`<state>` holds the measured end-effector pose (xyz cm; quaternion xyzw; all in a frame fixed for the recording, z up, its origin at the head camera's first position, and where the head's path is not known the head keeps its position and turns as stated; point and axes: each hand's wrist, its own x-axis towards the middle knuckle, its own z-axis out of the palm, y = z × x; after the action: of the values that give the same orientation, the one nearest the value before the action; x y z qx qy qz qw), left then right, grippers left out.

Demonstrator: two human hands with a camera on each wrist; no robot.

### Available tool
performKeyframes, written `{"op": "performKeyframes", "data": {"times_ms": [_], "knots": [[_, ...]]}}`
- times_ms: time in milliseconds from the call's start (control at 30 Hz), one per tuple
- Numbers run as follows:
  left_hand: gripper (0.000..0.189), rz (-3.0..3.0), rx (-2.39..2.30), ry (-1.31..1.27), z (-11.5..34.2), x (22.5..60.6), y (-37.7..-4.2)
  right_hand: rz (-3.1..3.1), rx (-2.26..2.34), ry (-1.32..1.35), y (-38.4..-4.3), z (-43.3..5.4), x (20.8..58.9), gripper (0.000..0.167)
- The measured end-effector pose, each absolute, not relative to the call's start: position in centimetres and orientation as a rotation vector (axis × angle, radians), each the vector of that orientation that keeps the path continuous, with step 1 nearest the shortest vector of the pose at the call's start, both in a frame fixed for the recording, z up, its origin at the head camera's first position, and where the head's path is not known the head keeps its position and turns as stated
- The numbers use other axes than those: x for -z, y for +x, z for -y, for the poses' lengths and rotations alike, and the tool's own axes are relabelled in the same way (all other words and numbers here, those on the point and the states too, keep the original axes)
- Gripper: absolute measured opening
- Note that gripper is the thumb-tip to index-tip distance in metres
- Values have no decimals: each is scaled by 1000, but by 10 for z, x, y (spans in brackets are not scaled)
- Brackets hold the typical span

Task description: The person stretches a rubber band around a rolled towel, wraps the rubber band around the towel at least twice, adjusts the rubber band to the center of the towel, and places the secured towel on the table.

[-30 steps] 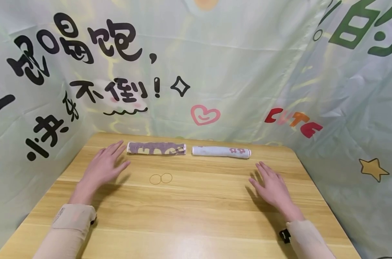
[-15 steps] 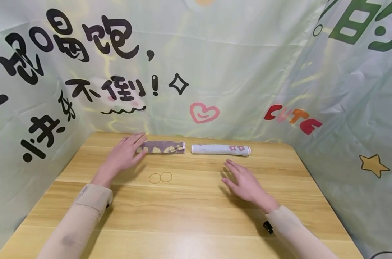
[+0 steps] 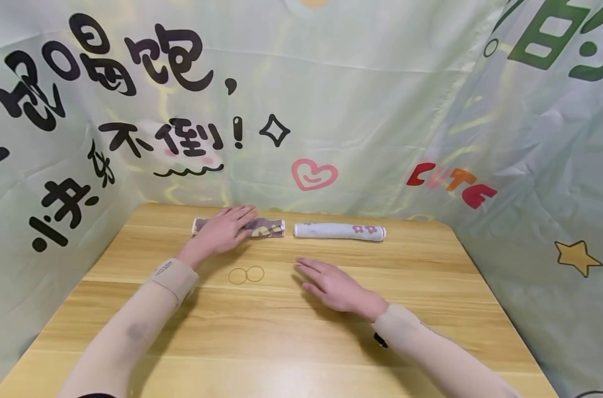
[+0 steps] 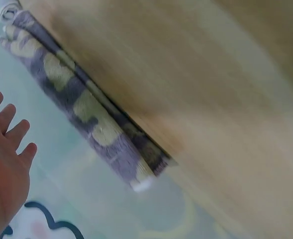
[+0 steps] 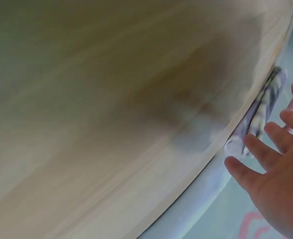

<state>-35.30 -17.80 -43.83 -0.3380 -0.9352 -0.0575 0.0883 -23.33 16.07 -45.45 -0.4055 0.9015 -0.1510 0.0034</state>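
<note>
hands/right: fingers spread | purple-patterned roll: behind fingers | wooden tabletop: shadowed

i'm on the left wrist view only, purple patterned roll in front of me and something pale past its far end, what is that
Observer: A second roll, pale blue with pink flowers towards its right end, as the head view shows.

Operator: ok, anything else lying about

Observer: Two thin loops, side by side on the table, nearer the person than the purple roll.

Operator: and what's to the right of those

Observer: The right grip, fingers extended and holding nothing.
</note>
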Motion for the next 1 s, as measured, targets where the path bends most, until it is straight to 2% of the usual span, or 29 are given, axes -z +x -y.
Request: {"op": "performKeyframes", "data": {"times_ms": [400,767,1000], "knots": [[53,2848,258,-1000,153,452,-383,-2706,382,-1345,-253,-105,457,54],[55,2954,233,-989,144,459,-394,-2770,227,-1434,-271,-70,464,44],[55,2959,260,-1046,140,465,-397,-2780,266,-1373,-276,-58,464,41]]}}
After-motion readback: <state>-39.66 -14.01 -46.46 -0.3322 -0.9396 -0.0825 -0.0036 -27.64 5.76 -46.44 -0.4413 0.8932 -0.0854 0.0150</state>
